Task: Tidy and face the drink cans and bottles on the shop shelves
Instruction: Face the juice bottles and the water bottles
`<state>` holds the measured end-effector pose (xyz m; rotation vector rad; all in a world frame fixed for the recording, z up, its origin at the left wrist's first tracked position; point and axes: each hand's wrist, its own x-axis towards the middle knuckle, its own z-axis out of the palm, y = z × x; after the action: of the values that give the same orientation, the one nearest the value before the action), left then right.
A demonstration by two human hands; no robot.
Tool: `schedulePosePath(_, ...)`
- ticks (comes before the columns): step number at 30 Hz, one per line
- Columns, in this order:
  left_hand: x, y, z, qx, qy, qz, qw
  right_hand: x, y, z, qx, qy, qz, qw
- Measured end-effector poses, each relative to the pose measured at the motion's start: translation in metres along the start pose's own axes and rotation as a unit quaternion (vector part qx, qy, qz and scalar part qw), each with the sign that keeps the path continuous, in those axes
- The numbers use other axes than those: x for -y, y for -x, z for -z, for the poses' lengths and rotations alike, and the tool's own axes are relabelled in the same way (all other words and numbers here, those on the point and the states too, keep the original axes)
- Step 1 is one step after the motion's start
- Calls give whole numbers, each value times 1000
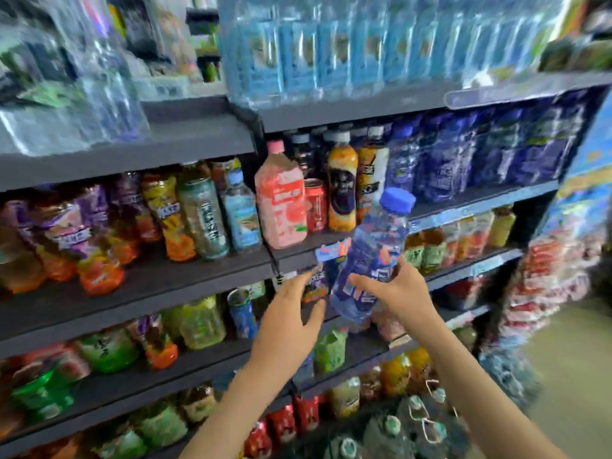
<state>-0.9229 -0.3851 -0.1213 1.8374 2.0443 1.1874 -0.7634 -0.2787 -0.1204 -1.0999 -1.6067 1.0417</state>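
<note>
My right hand [395, 291] grips a clear water bottle [372, 250] with a blue cap and blue label, held tilted in front of the shelves. My left hand [291, 313] hovers just left of the bottle's base with relaxed fingers, holding nothing. Behind the bottle stands a shelf [463, 202] with a pink juice bottle [281, 197], a red can [315, 205], an orange-and-black bottle [342, 183] and a row of dark blue water bottles [480, 157]. The view is blurred.
The left bay [149, 279] carries purple, orange and green tea bottles. Shrink-wrapped light blue water packs [347, 44] fill the top shelf. Lower shelves hold green, orange and red drinks [198, 323]. Stacked packs [556, 270] stand on the floor at right.
</note>
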Motion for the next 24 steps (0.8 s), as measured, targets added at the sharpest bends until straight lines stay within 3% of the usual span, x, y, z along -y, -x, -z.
schedulePosePath(7,-26,-102,-81,-61,-23,-97,993,-37,-89,65,-115,-47,5,992)
schedulePosePath(13,-54,-184,-155,-88,-85,-151,981,-57,-162,128,-180,-18,-3,983)
schedulePosePath(17,-66,-221,-193,-90,-118,-152,977,-75,-203,158,-173,-3,-4,985)
schedulePosePath(24,-98,-264,-257,-127,-141,-64,980,-101,-271,217,-120,-29,15,992)
